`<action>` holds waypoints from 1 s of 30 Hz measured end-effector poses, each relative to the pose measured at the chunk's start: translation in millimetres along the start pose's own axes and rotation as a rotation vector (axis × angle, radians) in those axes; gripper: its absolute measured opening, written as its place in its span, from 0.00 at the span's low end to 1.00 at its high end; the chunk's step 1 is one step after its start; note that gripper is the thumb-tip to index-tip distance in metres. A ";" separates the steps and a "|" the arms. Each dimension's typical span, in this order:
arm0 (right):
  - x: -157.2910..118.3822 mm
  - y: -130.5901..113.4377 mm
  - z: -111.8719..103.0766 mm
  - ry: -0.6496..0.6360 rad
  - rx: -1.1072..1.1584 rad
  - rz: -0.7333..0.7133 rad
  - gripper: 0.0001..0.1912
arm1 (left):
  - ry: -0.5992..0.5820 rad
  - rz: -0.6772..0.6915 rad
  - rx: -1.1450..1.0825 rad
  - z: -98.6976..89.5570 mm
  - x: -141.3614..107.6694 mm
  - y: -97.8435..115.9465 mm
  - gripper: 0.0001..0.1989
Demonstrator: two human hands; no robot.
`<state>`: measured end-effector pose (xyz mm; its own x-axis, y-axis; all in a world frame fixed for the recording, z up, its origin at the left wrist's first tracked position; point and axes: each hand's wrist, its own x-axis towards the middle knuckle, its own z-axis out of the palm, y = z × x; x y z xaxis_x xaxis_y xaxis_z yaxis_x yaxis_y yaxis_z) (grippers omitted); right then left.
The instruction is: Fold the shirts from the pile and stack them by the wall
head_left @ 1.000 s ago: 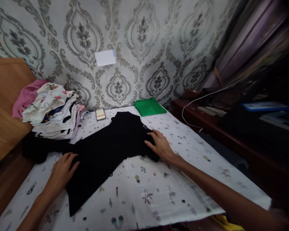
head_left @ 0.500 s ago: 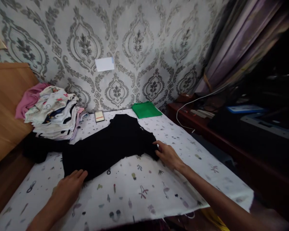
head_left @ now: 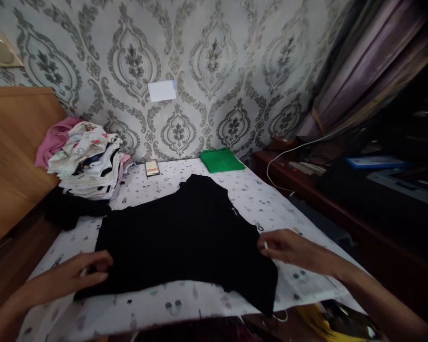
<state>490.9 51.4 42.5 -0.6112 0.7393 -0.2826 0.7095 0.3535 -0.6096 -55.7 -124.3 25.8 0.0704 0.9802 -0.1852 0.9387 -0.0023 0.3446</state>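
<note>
The black garment (head_left: 185, 242) lies spread flat on the printed sheet (head_left: 271, 209) in front of you. Your left hand (head_left: 74, 273) pinches its left edge and your right hand (head_left: 288, 249) pinches its right edge. A clothes pile (head_left: 87, 164) sits far left, a green cloth (head_left: 221, 160) behind.

Black garment (head_left: 185, 237) spread flat on patterned sheet (head_left: 199, 304); near edge overhangs. Plain, dark; folds unclear.

Matt black cloth garment (head_left: 185, 237) on a printed white cotton sheet (head_left: 271, 199), beside a smooth wooden headboard (head_left: 10, 152)
</note>
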 end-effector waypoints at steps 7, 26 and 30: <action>174.9 -22.3 -31.2 0.362 -0.263 0.013 0.15 | 0.218 0.030 0.196 -15.3 99.4 -0.7 0.28; 312.6 4.7 -28.8 0.673 -0.209 0.228 0.16 | 0.279 -0.587 0.349 -39.7 149.9 -40.2 0.18; 307.2 -1.9 -23.5 0.713 -0.229 0.240 0.16 | 0.497 -0.370 0.391 -18.7 154.3 11.0 0.18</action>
<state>310.1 291.3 -25.7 -0.1141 0.9724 0.2038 0.8955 0.1894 -0.4028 -40.9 30.6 18.3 -0.3485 0.9045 0.2459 0.9298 0.3667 -0.0309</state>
